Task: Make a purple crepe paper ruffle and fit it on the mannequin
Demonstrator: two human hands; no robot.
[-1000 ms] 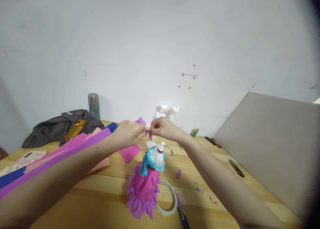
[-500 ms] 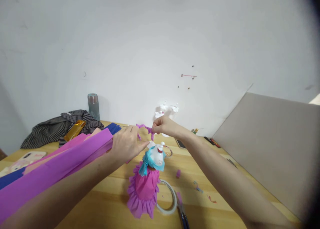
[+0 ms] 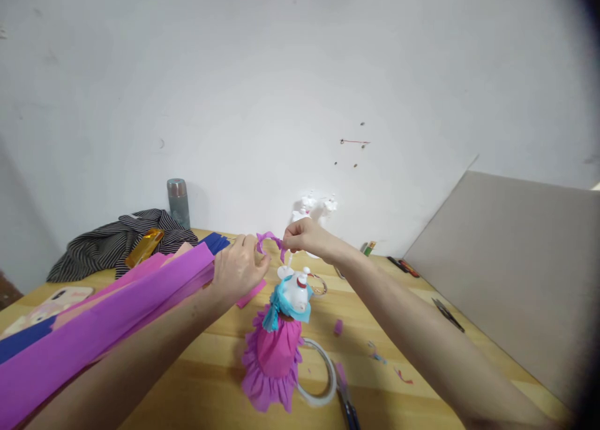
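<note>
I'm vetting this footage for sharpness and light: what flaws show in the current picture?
In the head view, the picture's right edge is dark and blurred and the flask casts a faint shadow on the wall; same view, the forearms look stretched and the purple strip lacks fine detail.

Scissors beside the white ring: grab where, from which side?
Probably the dark handles, from the near side and above: the scissors lie flat, handles nearest, blades pointing away. Come slightly from the right, as the white ring lies close on the left.

Purple strip (image 3: 269, 235) between hands (image 3: 307, 237), pink-skirted figure (image 3: 280, 353) nearer
</note>
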